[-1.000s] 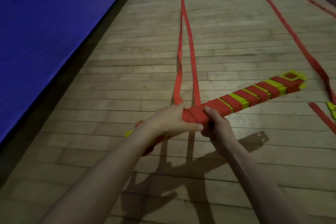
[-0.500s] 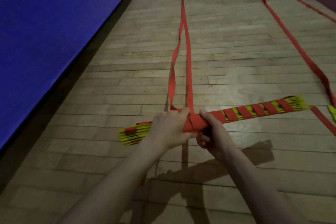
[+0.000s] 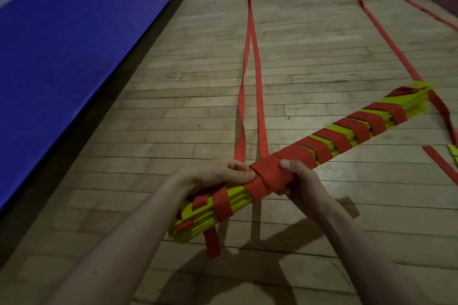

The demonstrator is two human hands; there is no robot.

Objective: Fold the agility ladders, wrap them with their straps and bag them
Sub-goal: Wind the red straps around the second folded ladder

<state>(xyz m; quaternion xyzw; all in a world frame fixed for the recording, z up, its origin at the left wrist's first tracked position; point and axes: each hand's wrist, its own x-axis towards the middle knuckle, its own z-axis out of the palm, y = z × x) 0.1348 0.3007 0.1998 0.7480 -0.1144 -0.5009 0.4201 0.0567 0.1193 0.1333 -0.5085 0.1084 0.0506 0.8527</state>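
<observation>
Folded ladder bundle was held above the wooden floor, slanting from 7 to 2 o'clock. Left hand and right hand both gripped its red-wrapped middle, while two red straps trailed away toward 12 o'clock.

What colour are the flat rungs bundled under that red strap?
Bright yellow-green rungs, spiral-wrapped in red strap; the head view shows it.
</observation>
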